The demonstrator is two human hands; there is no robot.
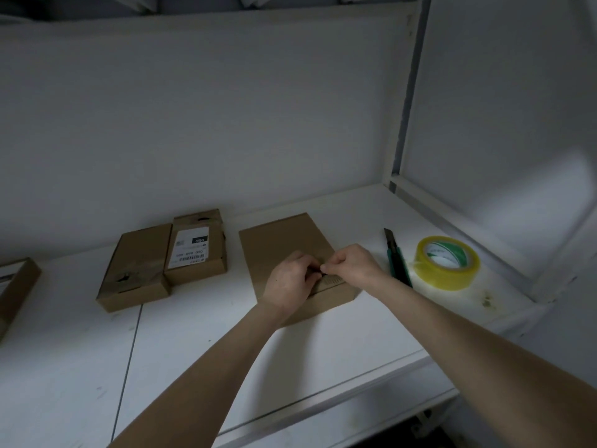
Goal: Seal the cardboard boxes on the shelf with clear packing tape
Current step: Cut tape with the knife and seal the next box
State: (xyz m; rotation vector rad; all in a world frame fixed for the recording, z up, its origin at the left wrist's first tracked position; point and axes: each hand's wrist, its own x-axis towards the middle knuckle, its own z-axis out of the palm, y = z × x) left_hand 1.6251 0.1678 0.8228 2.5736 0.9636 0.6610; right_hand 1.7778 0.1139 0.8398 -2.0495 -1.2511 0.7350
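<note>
**Cardboard box under both hands, tape roll idle**

Flat cardboard box [284, 250] lay on the white shelf [193, 350], mid-frame. Left hand [290, 279] and right hand [352, 263] met over its near right part, fingers curled together, pinching a small dark piece [322, 270] too small to identify. Yellowish tape roll [447, 262] sat flat at 3 o'clock of the box, untouched, with a green utility knife [399, 260] between them. At 9 o'clock were a plain box [135, 270] and a labelled box [195, 247], touching.
</note>
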